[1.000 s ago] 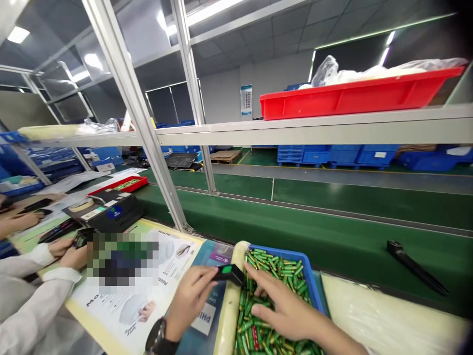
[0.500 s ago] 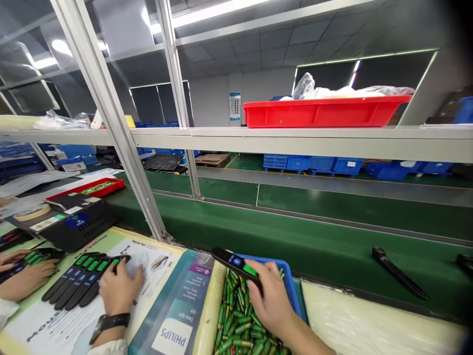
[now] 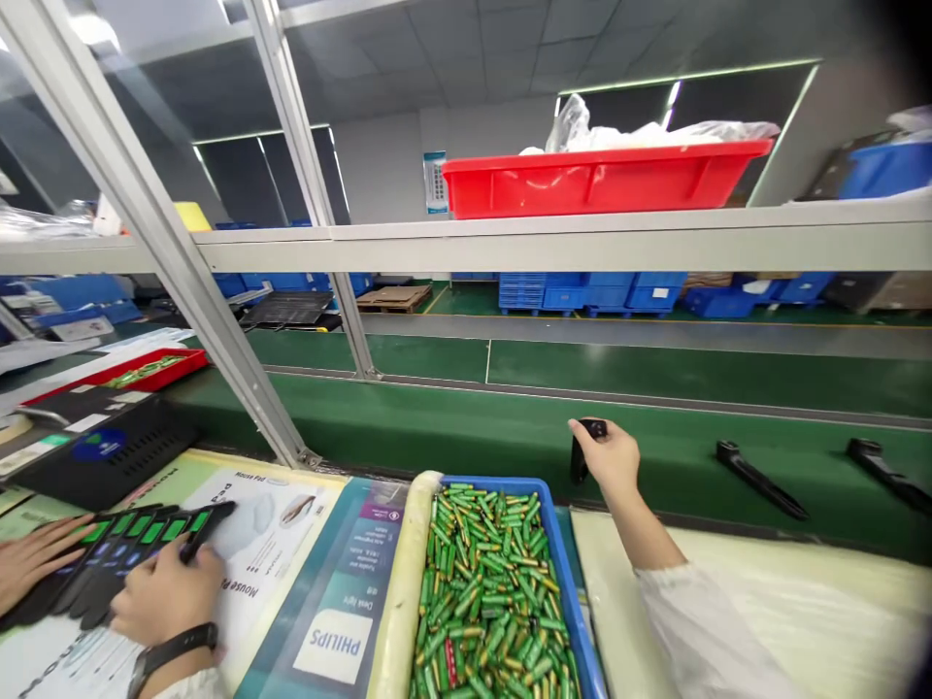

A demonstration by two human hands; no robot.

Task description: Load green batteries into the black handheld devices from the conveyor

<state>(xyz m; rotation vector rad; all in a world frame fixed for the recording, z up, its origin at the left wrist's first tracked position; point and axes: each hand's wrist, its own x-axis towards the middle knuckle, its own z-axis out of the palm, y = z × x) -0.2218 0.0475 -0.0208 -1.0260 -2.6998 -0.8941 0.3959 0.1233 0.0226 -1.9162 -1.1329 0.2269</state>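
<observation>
A worker's right hand [image 3: 610, 454] reaches out over the green conveyor belt [image 3: 466, 437], fingers wrapped around one end of a black remote control [image 3: 581, 449], which stands almost on end at the belt's near edge, at about one o'clock from the blue bin of green batteries [image 3: 486, 592]. At eight o'clock from that bin the left hand [image 3: 169, 599], a dark watch on its wrist, lies knuckles-up with its fingertips closed on the nearest of a fanned row of black remotes [image 3: 131, 553] with green buttons, spread across printed product sheets [image 3: 291, 544]. A co-worker's hand [image 3: 33, 560] rests flat on the same row from the far left.

Two more black remotes [image 3: 761, 480] lie flat farther along the belt at three o'clock, well apart from the one in hand. The risk, as the scene reads, lies in the grip: the remote is held by one end and tilted steeply, so a loose release could tip it onto its face or drop it into the gap between belt and bench. The bin sits just beside the reaching forearm, heaped to the rim; a sleeve dragged low on the way across could sweep batteries out onto the padded mat [image 3: 772, 612] at four o'clock. On the left, two people's hands press on one overlapping fan, and a pull by either could scatter the row. Overhead, at twelve o'clock, a red tray [image 3: 604, 180] holding plastic bags sits on the shelf.
</observation>
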